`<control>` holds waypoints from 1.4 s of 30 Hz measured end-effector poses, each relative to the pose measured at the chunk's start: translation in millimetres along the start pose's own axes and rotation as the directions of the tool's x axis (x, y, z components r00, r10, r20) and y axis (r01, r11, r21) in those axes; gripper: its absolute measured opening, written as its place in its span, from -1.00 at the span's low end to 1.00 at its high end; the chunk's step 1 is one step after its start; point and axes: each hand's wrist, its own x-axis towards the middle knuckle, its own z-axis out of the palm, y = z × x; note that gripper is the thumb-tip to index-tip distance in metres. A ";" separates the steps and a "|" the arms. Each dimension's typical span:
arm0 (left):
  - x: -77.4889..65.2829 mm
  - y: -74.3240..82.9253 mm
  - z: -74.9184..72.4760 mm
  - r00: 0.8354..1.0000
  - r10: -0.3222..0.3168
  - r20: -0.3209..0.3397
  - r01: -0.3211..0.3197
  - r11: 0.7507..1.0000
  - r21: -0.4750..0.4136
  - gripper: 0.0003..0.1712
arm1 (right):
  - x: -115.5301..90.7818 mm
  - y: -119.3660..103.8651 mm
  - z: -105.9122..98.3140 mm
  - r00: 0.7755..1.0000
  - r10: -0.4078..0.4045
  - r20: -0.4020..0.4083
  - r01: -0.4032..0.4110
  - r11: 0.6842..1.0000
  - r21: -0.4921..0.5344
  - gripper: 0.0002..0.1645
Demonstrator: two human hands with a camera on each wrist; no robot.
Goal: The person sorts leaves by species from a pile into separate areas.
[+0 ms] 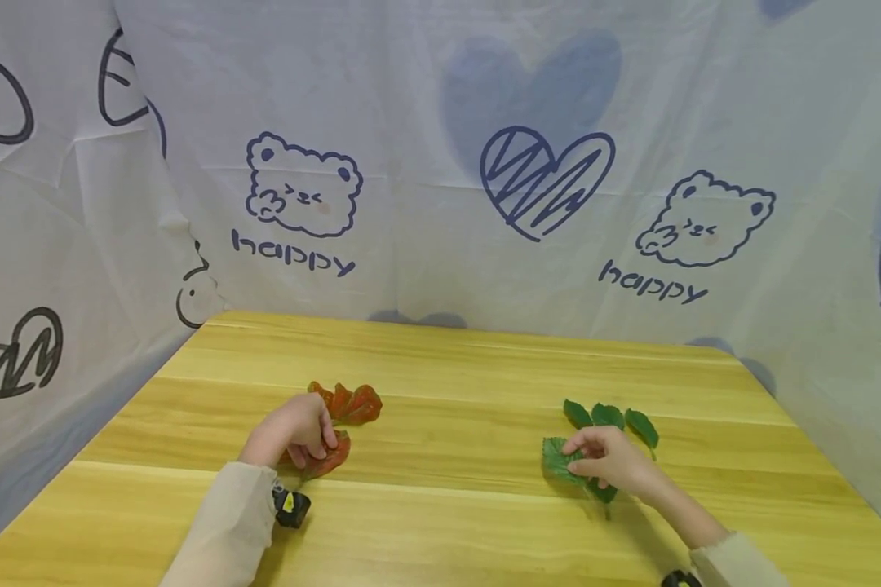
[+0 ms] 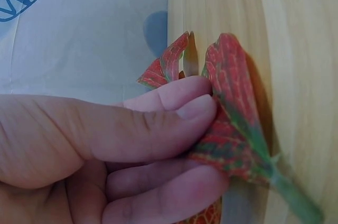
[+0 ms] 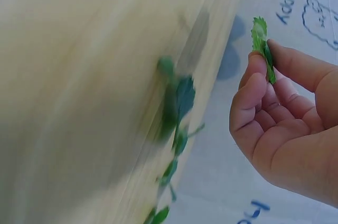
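My left hand (image 1: 304, 428) pinches a red leaf (image 2: 232, 86) with green veins and a green stem between thumb and fingers, close over the table. More red leaves (image 1: 356, 403) lie just beyond that hand in the head view. On the right, my right hand (image 1: 613, 461) pinches a green toothed leaf (image 3: 260, 36) between thumb and forefinger, raised above the tabletop in the right wrist view. Several other green leaves (image 1: 608, 416) lie around and partly beneath this hand, some hidden by it.
The yellow wood-grain table (image 1: 440, 530) reaches back to a pale cloth (image 1: 411, 163) printed with hearts, bears and the word happy. The cloth also hangs along the left and right sides. A small black wrist camera (image 1: 291, 507) sits at the left cuff.
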 end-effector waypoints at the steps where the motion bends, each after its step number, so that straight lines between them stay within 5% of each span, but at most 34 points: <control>1: -0.2 0.1 0.2 1.000 -0.001 -0.001 0.001 1.000 -0.001 -0.83 | -2.7 1.8 -3.3 1.000 0.000 -0.009 0.000 1.000 -0.001 -0.79; 17: -3.3 0.5 0.4 1.000 0.018 0.000 -0.018 1.000 0.009 -0.83 | -32.1 36.5 -44.5 0.983 0.137 -0.118 -0.138 0.990 0.002 -0.72; 32: -1.2 -1.4 1.4 0.999 0.041 -0.005 -0.040 0.999 0.034 -0.81 | -38.8 57.9 -56.3 0.983 0.182 0.030 -0.183 0.983 0.022 -0.73; 42: -3.8 0.5 0.7 0.998 0.057 -0.011 -0.056 0.996 0.063 -0.81 | -41.8 54.5 -57.0 0.983 0.178 0.033 -0.177 0.984 -0.029 -0.72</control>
